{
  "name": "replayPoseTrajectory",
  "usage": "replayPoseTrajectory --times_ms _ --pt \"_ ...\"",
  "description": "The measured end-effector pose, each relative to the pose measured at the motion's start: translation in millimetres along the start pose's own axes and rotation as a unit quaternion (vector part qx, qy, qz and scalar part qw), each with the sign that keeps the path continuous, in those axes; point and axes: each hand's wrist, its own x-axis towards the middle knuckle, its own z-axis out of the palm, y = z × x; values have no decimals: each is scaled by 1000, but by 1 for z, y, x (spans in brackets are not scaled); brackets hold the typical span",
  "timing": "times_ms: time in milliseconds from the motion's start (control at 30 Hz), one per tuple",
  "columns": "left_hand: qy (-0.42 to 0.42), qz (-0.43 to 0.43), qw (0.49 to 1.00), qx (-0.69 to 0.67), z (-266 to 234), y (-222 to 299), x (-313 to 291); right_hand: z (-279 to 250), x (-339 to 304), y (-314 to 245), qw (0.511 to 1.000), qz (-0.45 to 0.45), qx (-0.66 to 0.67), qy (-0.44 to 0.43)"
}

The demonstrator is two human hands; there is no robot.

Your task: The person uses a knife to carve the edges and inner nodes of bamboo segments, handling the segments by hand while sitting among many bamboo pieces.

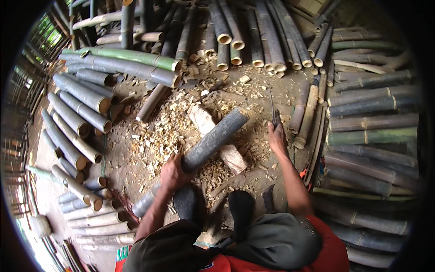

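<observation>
My left hand [174, 174] is wrapped round a dark grey bamboo pole [213, 141]. The pole slants from beside my left forearm up to the right, and its far end shows pale cut wood. It lies across a pale wooden block [202, 121], which shows on both sides of it. In my right hand [276, 137], out to the right of the pole, is a long thin-bladed knife [272, 103], gripped by its dark handle. The blade points away from me and is apart from the pole.
Wood chips [158, 140] cover the ground around the block. Bamboo lengths lie in piles on the left [84, 106], at the back [258, 38] and on the right [371, 122]. A dark curved piece [268, 199] lies beside my right foot [240, 211].
</observation>
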Motion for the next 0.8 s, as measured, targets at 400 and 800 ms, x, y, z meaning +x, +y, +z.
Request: replayPoseTrajectory --times_ms 400,800 --pt "-150 -87 985 -1 -30 21 20 0 -97 -50 981 -116 -103 -116" --pt "-54 82 981 166 -74 -37 35 14 -152 -77 946 -152 -70 -278"
